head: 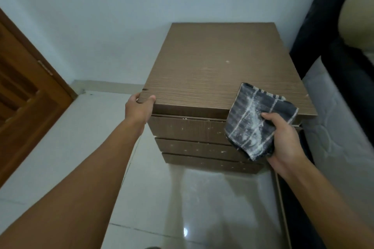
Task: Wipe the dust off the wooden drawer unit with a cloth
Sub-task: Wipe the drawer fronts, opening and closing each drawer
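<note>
A brown wooden drawer unit (212,66) with three drawer fronts stands against the wall. Its top is mostly plain, with a small pale speck near the middle; white specks dot the drawer fronts. My left hand (139,109) grips the unit's front left corner, thumb on top. My right hand (283,141) holds a dark grey checked cloth (257,119) in front of the unit's front right edge. The cloth is smeared with white dust, and its upper corner overlaps the top surface.
A wooden door (26,91) stands at the left. A bed with a grey mattress (340,131) and dark headboard (323,26) presses close on the unit's right side. Glossy pale floor tiles (182,198) lie in front of the unit.
</note>
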